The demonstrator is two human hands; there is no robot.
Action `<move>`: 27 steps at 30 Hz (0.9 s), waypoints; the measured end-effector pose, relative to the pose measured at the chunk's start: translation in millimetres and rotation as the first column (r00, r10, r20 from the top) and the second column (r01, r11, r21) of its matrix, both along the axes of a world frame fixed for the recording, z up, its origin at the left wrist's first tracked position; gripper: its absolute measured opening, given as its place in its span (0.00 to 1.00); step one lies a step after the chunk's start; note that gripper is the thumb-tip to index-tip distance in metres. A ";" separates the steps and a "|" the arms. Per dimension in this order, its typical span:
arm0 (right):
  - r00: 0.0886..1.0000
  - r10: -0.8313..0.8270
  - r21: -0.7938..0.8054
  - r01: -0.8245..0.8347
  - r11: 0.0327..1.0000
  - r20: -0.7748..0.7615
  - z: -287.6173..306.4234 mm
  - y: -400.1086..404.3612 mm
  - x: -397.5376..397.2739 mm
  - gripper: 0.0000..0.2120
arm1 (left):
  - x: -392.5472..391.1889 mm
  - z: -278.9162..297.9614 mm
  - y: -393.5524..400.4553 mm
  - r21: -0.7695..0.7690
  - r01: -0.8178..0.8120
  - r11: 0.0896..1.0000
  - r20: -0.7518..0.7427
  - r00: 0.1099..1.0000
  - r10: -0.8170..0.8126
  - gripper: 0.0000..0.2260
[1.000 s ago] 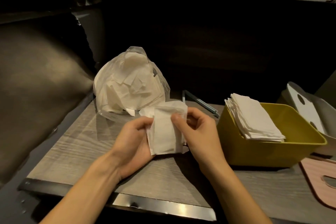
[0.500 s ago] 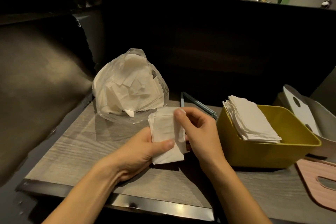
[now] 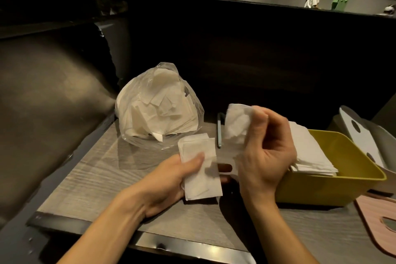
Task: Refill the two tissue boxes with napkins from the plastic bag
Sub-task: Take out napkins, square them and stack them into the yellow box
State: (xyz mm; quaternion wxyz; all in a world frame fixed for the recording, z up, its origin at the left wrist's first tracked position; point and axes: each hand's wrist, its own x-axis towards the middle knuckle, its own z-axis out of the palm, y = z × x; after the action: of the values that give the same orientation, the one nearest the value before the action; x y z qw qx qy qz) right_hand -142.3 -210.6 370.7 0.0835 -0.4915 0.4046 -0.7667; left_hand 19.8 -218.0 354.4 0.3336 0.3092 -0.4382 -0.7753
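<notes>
A grey wood-grain table [image 3: 90, 180] carries a plastic bag [image 3: 158, 109], yellow box [image 3: 334, 180] and pink lid [image 3: 379, 221].
</notes>
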 end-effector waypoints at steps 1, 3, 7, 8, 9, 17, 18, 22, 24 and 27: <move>0.999 0.026 0.022 -0.027 0.999 0.023 1.2 2.8 0.4 0.07 | -2.4 1.9 -0.2 0.060 -0.046 0.997 -0.041 0.998 0.049 0.17; 0.986 0.153 0.216 -0.162 0.963 0.058 0.1 5.2 6.3 0.07 | -3.6 3.4 -1.9 0.134 -0.100 0.986 -0.090 0.989 0.113 0.20; 0.977 0.205 0.510 -0.144 0.848 -0.065 -14.8 2.0 20.5 0.07 | -1.7 4.7 -3.8 0.167 -0.105 0.980 -0.122 0.984 0.126 0.29; 0.979 0.173 0.525 -0.091 0.846 -0.109 -16.3 1.5 22.5 0.07 | -1.2 5.0 -3.9 0.164 -0.082 0.983 -0.144 0.984 0.106 0.32; 0.979 0.151 0.539 -0.053 0.841 -0.139 -17.5 0.9 24.2 0.07 | -0.2 4.9 -3.5 0.161 -0.059 0.985 -0.164 0.983 0.085 0.34; 0.902 0.210 0.475 -0.007 0.880 -0.377 4.8 -5.4 33.2 0.11 | 5.0 2.2 0.5 0.079 -0.124 0.989 -0.085 0.988 0.131 0.15; 0.872 0.237 0.471 -0.009 0.882 -0.428 12.5 -11.0 37.7 0.12 | 5.2 2.6 0.5 0.089 -0.135 0.987 -0.083 0.986 0.142 0.15; 0.637 0.398 0.572 0.084 0.816 -0.661 31.7 -43.7 63.3 0.23 | 1.4 2.8 2.1 0.170 -0.207 0.964 -0.071 0.973 0.221 0.13; 0.562 0.425 0.586 0.137 0.798 -0.710 32.9 -61.4 75.7 0.30 | 0.0 4.6 3.8 0.181 -0.219 0.959 -0.082 0.968 0.237 0.14; 0.620 0.378 0.582 0.160 0.798 -0.688 33.0 -82.7 88.9 0.36 | 1.1 5.3 4.0 0.178 -0.223 0.958 -0.062 0.970 0.237 0.13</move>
State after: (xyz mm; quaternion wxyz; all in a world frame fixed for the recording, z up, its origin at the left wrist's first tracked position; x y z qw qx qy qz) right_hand -53.4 -293.3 403.7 0.0986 -0.7457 0.5847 -0.3040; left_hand 20.9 -214.0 359.7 0.4118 0.3529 -0.3173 -0.7780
